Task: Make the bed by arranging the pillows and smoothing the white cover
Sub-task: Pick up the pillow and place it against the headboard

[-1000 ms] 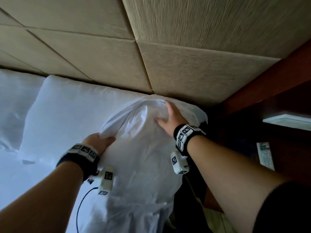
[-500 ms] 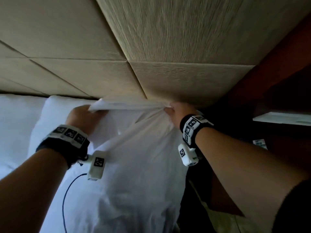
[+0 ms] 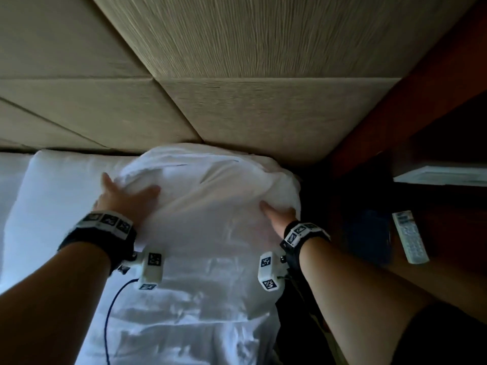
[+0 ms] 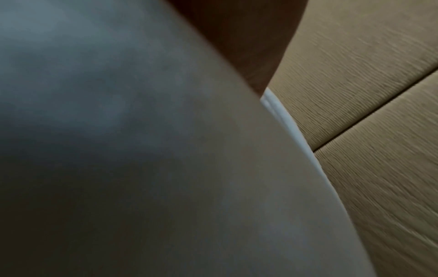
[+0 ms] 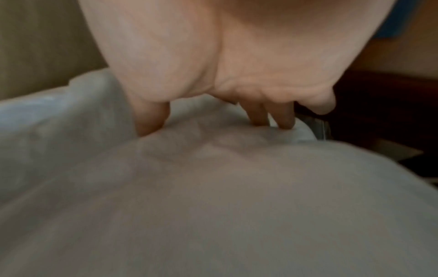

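Observation:
The white cover [image 3: 210,233] lies bunched in a rounded heap against the beige padded headboard [image 3: 237,106]. My left hand [image 3: 123,194] rests flat on the heap's left side, fingers spread and thumb pointing right. My right hand [image 3: 279,214] presses the heap's right side, its fingers tucked under a puffed fold. In the right wrist view the fingertips [image 5: 258,116] and the thumb sink into the fabric [image 5: 213,187]. A white pillow [image 3: 60,180] lies flat to the left, partly under the cover. The left wrist view shows only blurred white cloth [image 4: 142,150] and headboard [image 4: 367,93].
A dark wooden nightstand [image 3: 448,272] stands right of the bed, bearing a white remote [image 3: 409,237] and a dark blue object [image 3: 369,238]. A white-edged shelf [image 3: 442,176] sits above it. A blue cable [image 3: 109,317] trails from my left wrist over the cover.
Half a second ago both hands pinched the cover's top edge up at the headboard. They have let it go and drawn back, and now press on the heap's two sides.

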{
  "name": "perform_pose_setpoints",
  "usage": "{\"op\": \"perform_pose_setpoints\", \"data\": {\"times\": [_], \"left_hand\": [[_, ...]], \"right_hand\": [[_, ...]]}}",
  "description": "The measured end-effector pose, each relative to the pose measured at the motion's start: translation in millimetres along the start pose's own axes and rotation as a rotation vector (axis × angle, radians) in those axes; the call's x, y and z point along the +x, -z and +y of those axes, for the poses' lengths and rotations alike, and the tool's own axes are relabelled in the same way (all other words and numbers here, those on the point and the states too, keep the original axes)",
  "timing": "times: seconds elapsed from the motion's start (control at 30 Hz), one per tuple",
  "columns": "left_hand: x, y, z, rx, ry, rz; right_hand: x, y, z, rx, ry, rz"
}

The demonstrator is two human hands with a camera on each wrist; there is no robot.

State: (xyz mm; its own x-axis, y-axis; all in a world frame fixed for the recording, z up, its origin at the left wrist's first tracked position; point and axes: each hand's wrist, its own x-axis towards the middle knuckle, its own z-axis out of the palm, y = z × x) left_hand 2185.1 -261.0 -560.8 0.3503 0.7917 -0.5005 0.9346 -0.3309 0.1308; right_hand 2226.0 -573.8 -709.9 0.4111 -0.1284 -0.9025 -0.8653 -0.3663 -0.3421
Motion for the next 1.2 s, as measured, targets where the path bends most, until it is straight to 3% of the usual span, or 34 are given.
{"op": "perform_pose_setpoints", "data": {"times": [0.07,0.2,0.3,0.4,0.53,0.63,0.7,0.77,0.87,0.9,0.97,1.07,1.2], "left_hand": [[-2,-1,0,0.030,-0.011,-0.029],[-14,0,1,0.102,-0.096,-0.031],[-16,5,-1,0.041,-0.125,-0.023],[-13,12,-4,-0.056,-0.117,0.001],[-5,12,-7,-0.045,-0.149,-0.005],[-8,10,-21,-0.047,-0.031,0.033],[-16,8,-35,-0.047,0.013,0.099],[-32,6,-49,-0.051,-0.008,0.185],[-51,0,-72,-0.096,-0.079,0.307],[-55,-3,-81,-0.100,-0.099,0.298],[-65,-9,-93,-0.019,-0.122,0.152],[-80,-20,-113,0.174,-0.160,-0.066],[-99,-40,-127,0.301,-0.180,-0.180]], "right_hand": [[-4,-13,2,0.088,-0.031,-0.036],[-12,-11,-8,-0.279,0.126,-0.026],[-14,18,-14,-0.358,0.163,0.035],[-5,55,2,-0.455,0.113,0.130],[5,71,36,-0.622,0.022,0.133],[-5,57,25,-0.709,0.062,0.145],[-18,46,5,-0.584,0.100,0.192],[-24,33,-13,-0.543,0.263,0.205],[-42,7,-36,-0.609,0.695,0.179],[-50,-3,-45,-0.612,0.831,0.172],[-62,-23,-62,-0.650,1.038,0.161],[-79,-49,-93,-0.671,1.121,0.104],[-87,-80,-117,-0.984,1.109,0.122]]}}
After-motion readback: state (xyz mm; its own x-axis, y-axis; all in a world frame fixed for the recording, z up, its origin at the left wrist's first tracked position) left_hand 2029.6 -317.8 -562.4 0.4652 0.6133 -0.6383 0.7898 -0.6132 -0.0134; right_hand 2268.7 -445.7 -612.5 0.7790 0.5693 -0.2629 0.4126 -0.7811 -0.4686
